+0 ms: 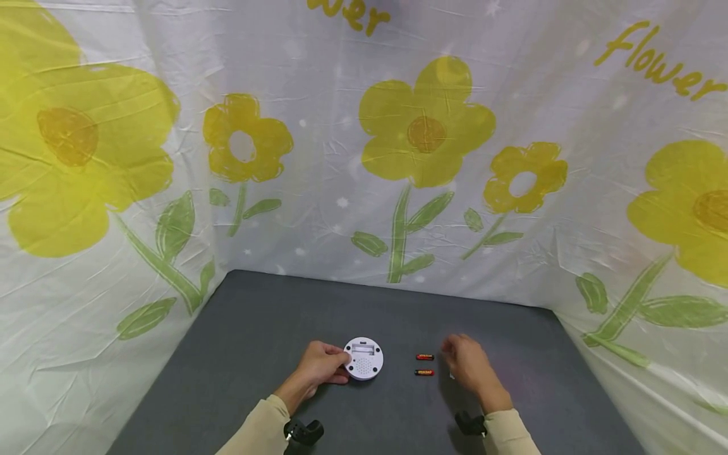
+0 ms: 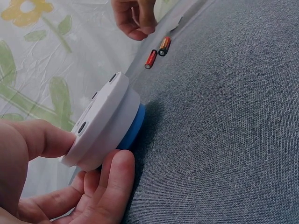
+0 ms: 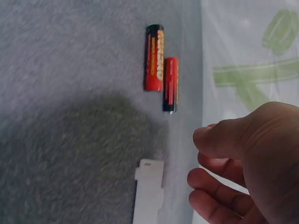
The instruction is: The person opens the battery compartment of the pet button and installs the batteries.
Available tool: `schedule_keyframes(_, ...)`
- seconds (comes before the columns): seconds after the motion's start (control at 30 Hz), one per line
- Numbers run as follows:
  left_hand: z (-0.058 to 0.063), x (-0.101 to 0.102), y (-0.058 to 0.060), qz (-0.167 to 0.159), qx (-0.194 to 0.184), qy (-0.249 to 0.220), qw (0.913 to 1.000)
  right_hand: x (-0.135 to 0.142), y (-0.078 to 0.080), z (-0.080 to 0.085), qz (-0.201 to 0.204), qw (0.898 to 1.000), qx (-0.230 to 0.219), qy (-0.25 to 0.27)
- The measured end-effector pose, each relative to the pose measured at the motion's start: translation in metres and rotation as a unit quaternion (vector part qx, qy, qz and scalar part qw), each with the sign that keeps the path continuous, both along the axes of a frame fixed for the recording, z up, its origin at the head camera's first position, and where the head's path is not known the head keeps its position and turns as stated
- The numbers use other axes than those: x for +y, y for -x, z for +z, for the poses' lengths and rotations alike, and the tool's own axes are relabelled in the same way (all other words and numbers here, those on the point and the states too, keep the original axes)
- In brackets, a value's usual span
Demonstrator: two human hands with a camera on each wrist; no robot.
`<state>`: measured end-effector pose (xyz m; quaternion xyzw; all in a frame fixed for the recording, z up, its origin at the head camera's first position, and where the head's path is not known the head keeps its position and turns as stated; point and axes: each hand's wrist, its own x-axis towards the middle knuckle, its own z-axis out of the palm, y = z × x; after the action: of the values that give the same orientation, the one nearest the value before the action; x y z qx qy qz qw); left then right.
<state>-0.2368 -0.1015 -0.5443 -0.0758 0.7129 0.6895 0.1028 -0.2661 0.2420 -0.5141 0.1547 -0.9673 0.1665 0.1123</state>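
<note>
My left hand [image 1: 320, 366] grips the left edge of a round white battery-powered device [image 1: 365, 369], thumb on top and fingers beneath. Its face-up back shows dark feet, a cluster of small holes and an uncovered battery compartment [image 1: 363, 349] without batteries. A blue part [image 2: 132, 128] shows below the white body in the left wrist view. Two red-and-black batteries [image 1: 424, 357] [image 3: 154, 58] lie right of the device. Beyond them hovers my right hand [image 1: 467, 363], fingers loosely bent with nothing between them. Near it a white battery cover [image 3: 149, 192] lies on the table, mostly hidden in the head view.
The dark grey table [image 1: 364, 309] is enclosed at the back and sides by a white curtain [image 1: 318, 221] with yellow flowers. Black bands [image 1: 304, 432] are worn on both wrists, next to the light sleeves.
</note>
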Motion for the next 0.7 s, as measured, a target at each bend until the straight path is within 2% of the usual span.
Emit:
schedule_keyframes(0.37,0.0,0.0,0.001,0.0,0.001,-0.005,1.0,-0.019,0.006,0.0,0.049,0.998,-0.007,0.023)
schedule_keyframes(0.5,-0.001,0.001,0.001,0.002,-0.001,-0.011,0.9999,-0.026,0.008,-0.001,0.052,0.998,-0.024,0.026)
schedule_keyframes(0.7,-0.001,0.001,0.001,0.003,-0.004,-0.007,1.0,-0.031,0.011,-0.005,0.059,0.998,-0.023,0.018)
